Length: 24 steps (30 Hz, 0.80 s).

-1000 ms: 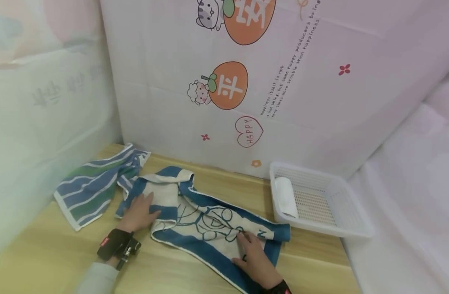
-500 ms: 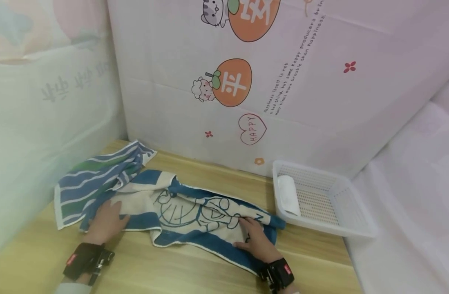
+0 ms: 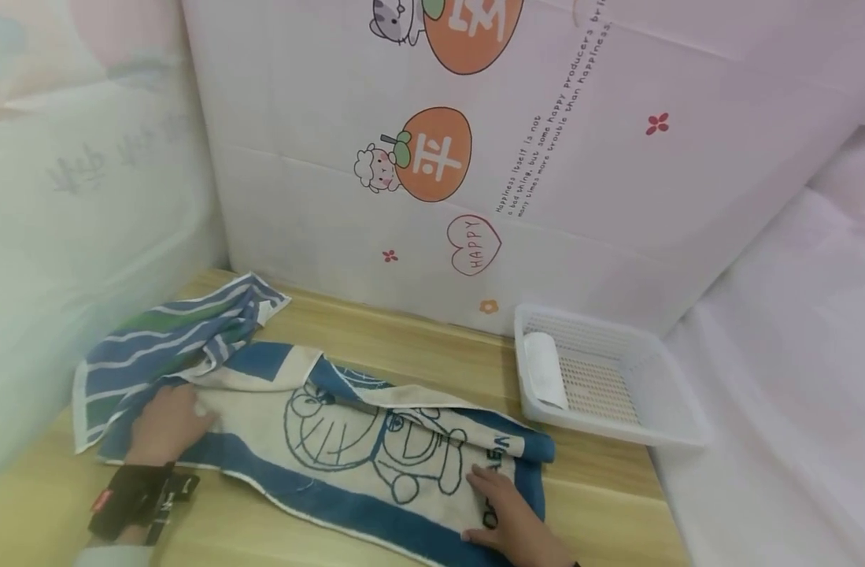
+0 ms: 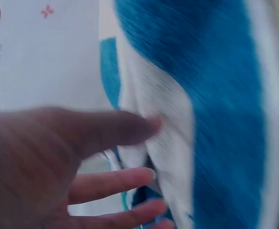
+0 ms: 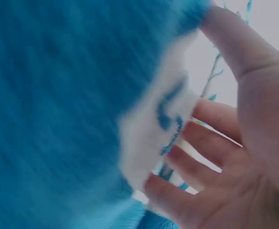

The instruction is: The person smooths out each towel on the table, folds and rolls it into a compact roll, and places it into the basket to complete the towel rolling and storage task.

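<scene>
A blue and white towel point(image 3: 333, 488) with a line-drawn cartoon figure lies spread across the wooden table, its far edge folded over. My left hand point(image 3: 166, 425) rests on the towel's left end. In the left wrist view, that hand point(image 4: 39, 157) has its fingers extended and apart beside the cloth. My right hand point(image 3: 513, 520) touches the towel's right end, near dark lettering. The right wrist view shows the right hand point(image 5: 253, 152) with fingers spread and fingertips against the fabric. A striped blue and green towel point(image 3: 149, 335) lies crumpled at the left, partly under the other towel's end.
A white plastic basket point(image 3: 616, 431) stands at the back right, with a white rolled item point(image 3: 543, 370) inside it. White printed sheeting point(image 3: 297, 220) rises behind the table point(image 3: 375, 323) and on both sides.
My left hand has moved left, drawing the towel's left end out flatter, so more of the figure shows. That end now overlaps the striped towel. My right hand has stayed at the right end.
</scene>
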Motion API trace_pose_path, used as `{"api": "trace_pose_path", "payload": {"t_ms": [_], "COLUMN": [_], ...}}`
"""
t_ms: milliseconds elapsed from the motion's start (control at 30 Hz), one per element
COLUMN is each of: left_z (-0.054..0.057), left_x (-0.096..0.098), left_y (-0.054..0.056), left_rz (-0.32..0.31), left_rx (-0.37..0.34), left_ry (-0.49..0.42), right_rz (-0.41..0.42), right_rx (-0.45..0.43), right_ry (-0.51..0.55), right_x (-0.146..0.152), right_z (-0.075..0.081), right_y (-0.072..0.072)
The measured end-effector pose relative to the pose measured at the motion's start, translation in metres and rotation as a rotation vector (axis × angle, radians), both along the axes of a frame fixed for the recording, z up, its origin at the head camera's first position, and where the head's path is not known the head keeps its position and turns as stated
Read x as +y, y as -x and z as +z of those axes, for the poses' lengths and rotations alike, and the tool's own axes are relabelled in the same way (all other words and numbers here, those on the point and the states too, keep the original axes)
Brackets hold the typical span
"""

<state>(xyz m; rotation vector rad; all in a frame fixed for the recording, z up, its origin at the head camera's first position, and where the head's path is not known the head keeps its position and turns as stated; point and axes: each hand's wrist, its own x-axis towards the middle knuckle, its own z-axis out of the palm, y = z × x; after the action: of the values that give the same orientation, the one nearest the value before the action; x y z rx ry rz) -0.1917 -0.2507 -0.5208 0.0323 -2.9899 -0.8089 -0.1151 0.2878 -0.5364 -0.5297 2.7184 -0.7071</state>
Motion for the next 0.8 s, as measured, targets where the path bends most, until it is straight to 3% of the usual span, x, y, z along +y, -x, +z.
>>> {"api": "trace_pose_path", "payload": {"t_ms": [67, 133, 200, 300, 367, 433, 567, 667, 800], "left_z": [0.005, 0.01, 0.014, 0.015, 0.013, 0.009, 0.002, 0.001, 0.007], "left_x": [0.006, 0.017, 0.031, 0.051, 0.062, 0.07, 0.074, 0.071, 0.058], "left_y": [0.003, 0.009, 0.019, 0.038, 0.049, 0.059, 0.073, 0.08, 0.093], "left_rz": [-0.007, -0.049, -0.109, -0.207, -0.245, -0.27, -0.287, -0.293, -0.281], "left_rx": [0.08, 0.166, 0.22, 0.207, 0.169, 0.124, 0.082, 0.118, 0.177], "left_ry": [-0.002, -0.006, 0.003, 0.034, 0.074, 0.114, 0.16, 0.163, 0.153], "right_rz": [-0.018, -0.061, -0.142, -0.265, -0.329, -0.353, -0.327, -0.304, -0.24], "right_rx": [-0.06, -0.062, -0.006, 0.131, 0.181, 0.176, 0.134, 0.161, 0.17], "right_ry": [0.015, 0.037, 0.063, 0.067, 0.005, -0.069, -0.236, -0.289, -0.251], "right_x": [-0.002, -0.002, 0.001, 0.004, 0.003, -0.001, -0.015, -0.027, -0.04], "right_z": [0.01, 0.024, 0.036, 0.045, 0.041, 0.031, 0.01, 0.004, 0.004], "right_y": [-0.004, -0.001, 0.007, 0.026, 0.042, 0.057, 0.076, 0.081, 0.085]}}
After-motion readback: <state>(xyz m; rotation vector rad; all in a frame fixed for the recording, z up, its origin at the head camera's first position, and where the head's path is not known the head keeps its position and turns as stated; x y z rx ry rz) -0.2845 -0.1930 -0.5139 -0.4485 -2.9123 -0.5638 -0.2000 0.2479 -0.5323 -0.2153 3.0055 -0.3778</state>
